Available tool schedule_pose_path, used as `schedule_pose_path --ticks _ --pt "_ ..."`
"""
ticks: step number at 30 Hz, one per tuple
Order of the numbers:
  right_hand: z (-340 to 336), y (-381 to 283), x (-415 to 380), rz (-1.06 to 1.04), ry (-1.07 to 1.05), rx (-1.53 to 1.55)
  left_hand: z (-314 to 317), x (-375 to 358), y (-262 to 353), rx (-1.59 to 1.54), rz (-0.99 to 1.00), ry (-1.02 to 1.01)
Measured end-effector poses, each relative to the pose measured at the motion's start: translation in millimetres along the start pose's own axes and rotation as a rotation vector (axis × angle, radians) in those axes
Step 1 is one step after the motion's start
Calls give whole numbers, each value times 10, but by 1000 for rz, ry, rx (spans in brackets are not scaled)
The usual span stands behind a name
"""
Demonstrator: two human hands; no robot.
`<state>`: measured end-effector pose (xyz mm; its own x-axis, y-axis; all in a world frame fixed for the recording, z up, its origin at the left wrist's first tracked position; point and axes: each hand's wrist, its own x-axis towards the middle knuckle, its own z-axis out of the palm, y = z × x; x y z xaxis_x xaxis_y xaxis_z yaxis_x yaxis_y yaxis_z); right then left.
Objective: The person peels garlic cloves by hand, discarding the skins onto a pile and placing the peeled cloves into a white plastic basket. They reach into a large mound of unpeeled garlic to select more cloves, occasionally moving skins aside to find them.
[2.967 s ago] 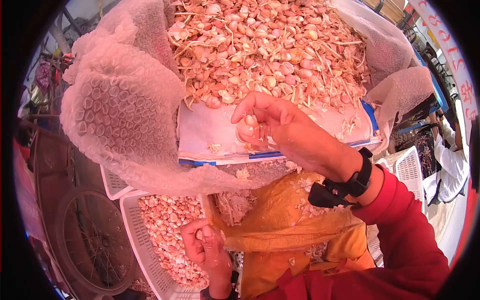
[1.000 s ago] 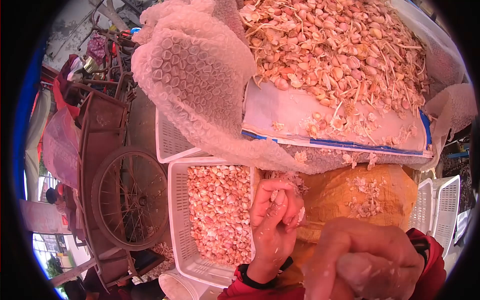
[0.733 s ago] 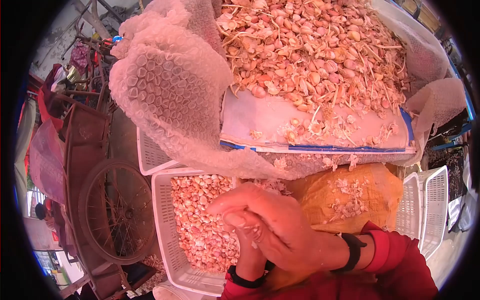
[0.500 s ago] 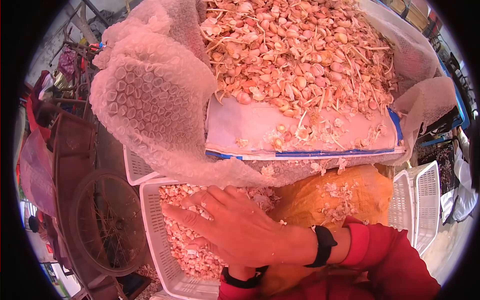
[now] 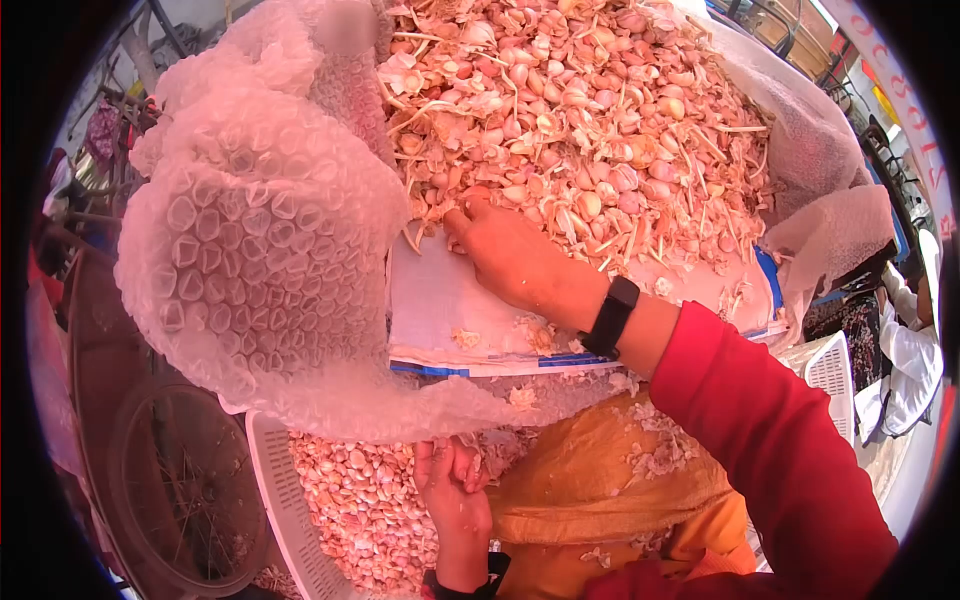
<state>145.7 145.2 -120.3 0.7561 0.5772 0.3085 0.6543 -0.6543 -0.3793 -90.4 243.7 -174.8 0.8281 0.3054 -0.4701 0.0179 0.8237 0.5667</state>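
My right hand [image 5: 520, 255] reaches to the lower left edge of a heap of garlic cloves and dry skins [image 5: 560, 110], its fingertips bent into the cloves; what they grip is hidden. A pale board with a blue edge [image 5: 430, 300] lies under that hand. Lower down, my left hand [image 5: 455, 485] is over a white basket [image 5: 275, 480] of garlic cloves [image 5: 365, 510]. Its fingers are curled, and anything between them is too small to make out. Both wrists wear black bands.
Bubble wrap [image 5: 260, 230] drapes over the left side of the heap. An orange cloth [image 5: 570, 490] with skins on it lies below the board. A spoked wheel [image 5: 190, 490] stands at the left, and another white basket [image 5: 830, 375] is at the right.
My right hand has moved up from above the basket to the heap's edge. My left hand, mostly covered before, now shows over the basket. The view has shifted.
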Motion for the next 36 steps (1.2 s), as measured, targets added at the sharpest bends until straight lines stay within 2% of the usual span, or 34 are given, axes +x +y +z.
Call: schedule_pose_path --ticks 3,4,7,8,10,13,14,15,17,19,22,25,27,30,32,35,36 --pt "-71 3 -70 -17 -34 62 86 -58 113 88 107 -3" --pt "-136 -43 -81 -60 36 146 102 -72 118 81 128 -11" --pt "-496 -220 -237 -23 61 457 187 -181 128 148 154 -37" --pt "-607 -294 -329 -129 146 464 216 -241 115 180 176 -59" --pt "-923 -530 -601 -222 136 509 316 -344 62 255 219 -121" --pt "-1353 -954 -998 -306 106 665 439 -539 -2 211 147 -189" --pt "-1555 -1057 -1135 -307 25 794 525 -652 -40 255 159 -29" --pt "-1760 -1165 -1276 -297 -57 921 614 -735 -4 258 202 -165" --pt "-1772 -1439 -1470 -464 209 966 761 -917 170 288 308 -415" --pt "-1729 -1734 -1603 -591 600 724 891 -1150 218 204 472 -503" --pt "-1962 -1912 -1818 -542 481 579 1039 -1352 368 157 578 -765" --pt "-1869 -1838 -1938 -699 422 636 1015 -1516 316 17 786 -905" --pt "-1990 -1979 -1939 -625 291 691 1156 -1715 356 -85 921 -878" --pt "-1831 -2241 -2053 -481 518 787 1224 -1928 369 -87 1054 -840" --pt "-1820 -2298 -2142 -436 517 782 1277 -2047 382 -86 1065 -768" --pt "-1769 -2345 -2232 -351 517 768 1197 -2059 129 -199 1223 -595" --pt "-1732 -2348 -2236 -349 523 768 1145 -2077 92 -187 1218 -586"
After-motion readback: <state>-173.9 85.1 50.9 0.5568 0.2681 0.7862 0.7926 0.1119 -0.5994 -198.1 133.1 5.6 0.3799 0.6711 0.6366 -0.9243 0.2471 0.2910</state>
